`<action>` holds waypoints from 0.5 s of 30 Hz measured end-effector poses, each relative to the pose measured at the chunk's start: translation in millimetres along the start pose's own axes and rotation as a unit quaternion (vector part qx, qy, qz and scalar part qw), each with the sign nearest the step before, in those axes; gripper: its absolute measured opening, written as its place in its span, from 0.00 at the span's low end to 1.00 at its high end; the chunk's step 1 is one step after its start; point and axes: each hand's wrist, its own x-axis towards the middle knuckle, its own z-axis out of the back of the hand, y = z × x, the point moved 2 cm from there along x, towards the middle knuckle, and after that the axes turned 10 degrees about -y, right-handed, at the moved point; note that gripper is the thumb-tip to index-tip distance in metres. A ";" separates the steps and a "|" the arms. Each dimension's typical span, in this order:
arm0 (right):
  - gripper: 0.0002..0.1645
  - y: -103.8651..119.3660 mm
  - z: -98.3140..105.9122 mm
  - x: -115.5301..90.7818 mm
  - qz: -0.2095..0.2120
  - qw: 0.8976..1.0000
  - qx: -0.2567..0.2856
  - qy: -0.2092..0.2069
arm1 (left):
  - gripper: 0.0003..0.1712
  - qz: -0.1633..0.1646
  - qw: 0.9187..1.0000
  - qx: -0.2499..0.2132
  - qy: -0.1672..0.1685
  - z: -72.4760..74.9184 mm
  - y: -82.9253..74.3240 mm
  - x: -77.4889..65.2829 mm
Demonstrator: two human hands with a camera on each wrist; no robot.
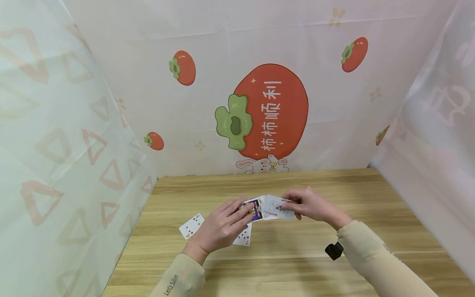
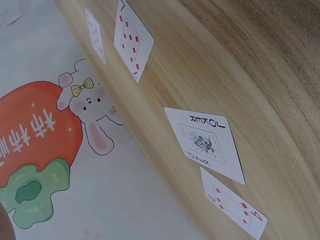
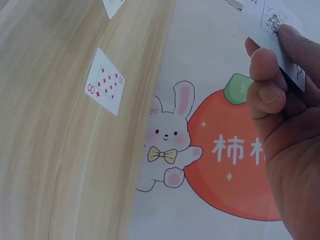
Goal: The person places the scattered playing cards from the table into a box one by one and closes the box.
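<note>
In the head view my left hand [image 1: 224,225] grips a purple playing-card box [image 1: 256,209] with a white open end on its right. Only a sliver of that hand shows in the left wrist view. Close beside the box, my right hand [image 1: 309,205] pinches a joker card [image 1: 276,207] with red lettering, face up; in the right wrist view thumb and fingers hold this joker [image 3: 275,20]. Whether more cards lie behind it, I cannot tell. Below the left hand lie a seven of diamonds [image 2: 134,42], a black-lettered joker [image 2: 205,145] and a four of diamonds [image 1: 191,226].
An eight of diamonds [image 3: 105,82] lies face up on the wooden table [image 1: 297,264]. A printed cloth wall [image 1: 200,107] with persimmons and a rabbit rises behind the table, with pale sheets at both sides. A small black device [image 1: 334,250] sits at the right wrist.
</note>
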 end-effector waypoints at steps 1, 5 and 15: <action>0.05 0.2 -0.9 0.2 0.004 1.000 -0.002 0.000 | 0.17 -0.001 1.000 -0.003 -0.003 -0.3 0.0 0.2; 0.06 1.1 -3.5 0.8 0.011 1.000 -0.010 0.004 | 0.17 -0.006 1.000 -0.008 -0.014 -0.9 0.2 0.8; 0.07 0.8 0.0 0.1 0.010 1.000 -0.004 -0.009 | 0.17 -0.001 1.000 -0.011 -0.015 -0.3 -0.5 1.1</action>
